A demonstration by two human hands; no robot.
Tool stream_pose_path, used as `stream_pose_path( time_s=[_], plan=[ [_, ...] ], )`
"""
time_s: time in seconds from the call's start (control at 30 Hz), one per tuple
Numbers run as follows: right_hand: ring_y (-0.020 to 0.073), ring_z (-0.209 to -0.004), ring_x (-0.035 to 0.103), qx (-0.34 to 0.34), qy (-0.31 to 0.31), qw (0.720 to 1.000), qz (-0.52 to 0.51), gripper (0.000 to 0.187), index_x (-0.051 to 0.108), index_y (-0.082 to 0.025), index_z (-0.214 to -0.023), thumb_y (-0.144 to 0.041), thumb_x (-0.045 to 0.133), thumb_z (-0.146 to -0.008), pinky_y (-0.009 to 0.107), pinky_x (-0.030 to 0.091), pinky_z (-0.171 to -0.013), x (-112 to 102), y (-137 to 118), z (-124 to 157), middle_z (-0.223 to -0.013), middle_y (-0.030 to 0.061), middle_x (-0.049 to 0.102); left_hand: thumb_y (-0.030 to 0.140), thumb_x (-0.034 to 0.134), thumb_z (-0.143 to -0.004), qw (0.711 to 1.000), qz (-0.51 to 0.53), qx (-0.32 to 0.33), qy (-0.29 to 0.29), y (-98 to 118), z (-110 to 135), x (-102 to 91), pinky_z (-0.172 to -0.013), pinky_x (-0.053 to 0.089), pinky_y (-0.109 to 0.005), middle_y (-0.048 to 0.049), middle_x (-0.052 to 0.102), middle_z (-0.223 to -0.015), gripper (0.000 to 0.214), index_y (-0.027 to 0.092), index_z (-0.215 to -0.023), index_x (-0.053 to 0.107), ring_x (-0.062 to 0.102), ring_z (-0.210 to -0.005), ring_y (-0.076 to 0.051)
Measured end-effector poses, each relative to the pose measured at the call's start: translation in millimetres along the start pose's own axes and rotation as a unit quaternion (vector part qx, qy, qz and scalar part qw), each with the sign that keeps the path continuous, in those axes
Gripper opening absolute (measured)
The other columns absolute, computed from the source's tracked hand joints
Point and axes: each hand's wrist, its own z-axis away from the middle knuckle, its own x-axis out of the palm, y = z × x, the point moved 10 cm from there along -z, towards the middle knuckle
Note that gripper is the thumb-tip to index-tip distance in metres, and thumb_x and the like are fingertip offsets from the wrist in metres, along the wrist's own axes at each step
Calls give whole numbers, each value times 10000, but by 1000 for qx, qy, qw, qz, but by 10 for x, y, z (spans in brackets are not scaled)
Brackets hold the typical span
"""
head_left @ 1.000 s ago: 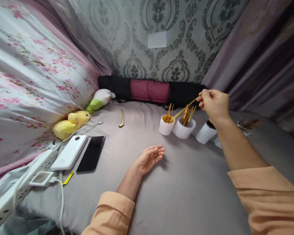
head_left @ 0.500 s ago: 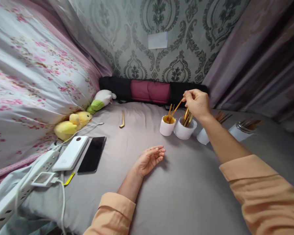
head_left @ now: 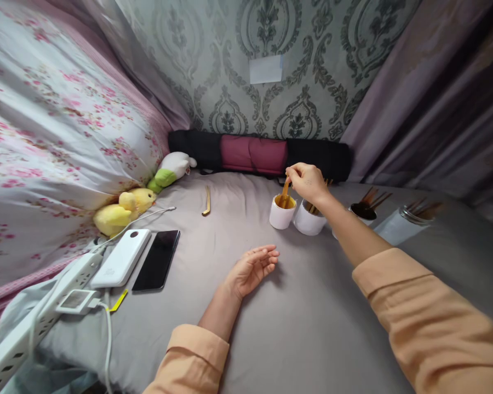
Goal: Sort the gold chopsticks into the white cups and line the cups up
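Observation:
My right hand (head_left: 308, 181) is closed in a pinch on the upper ends of several thin amber sticks (head_left: 285, 191), which stand in a white cup with a yellow inside (head_left: 281, 217). Just right of that cup is a second white cup (head_left: 307, 224) with gold-coloured sticks in it, partly covered by my right hand and wrist. My left hand (head_left: 250, 270) lies on the grey sheet (head_left: 304, 317), palm turned sideways, fingers loosely bent and apart, holding nothing. Farther left on the sheet are slim gold tubes (head_left: 206, 201) with bent ends.
Behind my right forearm stand a dark-lined cup (head_left: 362, 212) and a jar (head_left: 406, 221), both with brown sticks. Left are a phone (head_left: 156, 261), power bank (head_left: 121, 258), power strip (head_left: 36, 317) and plush toys (head_left: 125, 210). A black and maroon roll (head_left: 253, 153) lies along the wall.
My right hand has moved left and a little lower, from above the second cup to the yellow-lined cup. The stick it held at a slant is now upright among the others. My left hand stays put.

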Motion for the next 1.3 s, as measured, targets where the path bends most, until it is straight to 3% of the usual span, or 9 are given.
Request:
stream_pose_path(
  time_s=[0.37,0.6,1.3],
  plan=[
    [140,-630,601,48,-37,998,28,250,638,-178,-731,-303,433,-798,233,417,-602,218,150,3,-666,26,665,150,601,-731,1000,4,3,-3,1,-5,-5,-671,476,-214,-103,636,-886,219,79,-937,621,596,-726,-110],
    [157,-628,598,55,-13,996,64,265,662,-189,-706,-319,443,-781,254,415,-610,156,155,-9,-624,28,663,153,606,-729,1000,5,5,-6,-1,-10,-10,-667,477,-211,-103,637,-888,227,75,-942,619,596,-724,-106],
    [166,-670,606,42,-1,997,67,254,670,-209,-870,-330,464,-784,261,428,-624,79,134,-1,-637,30,658,143,599,-732,1000,6,3,-3,8,-6,-4,-664,477,-212,-105,635,-879,216,75,-937,620,594,-718,-106]
  ],
)
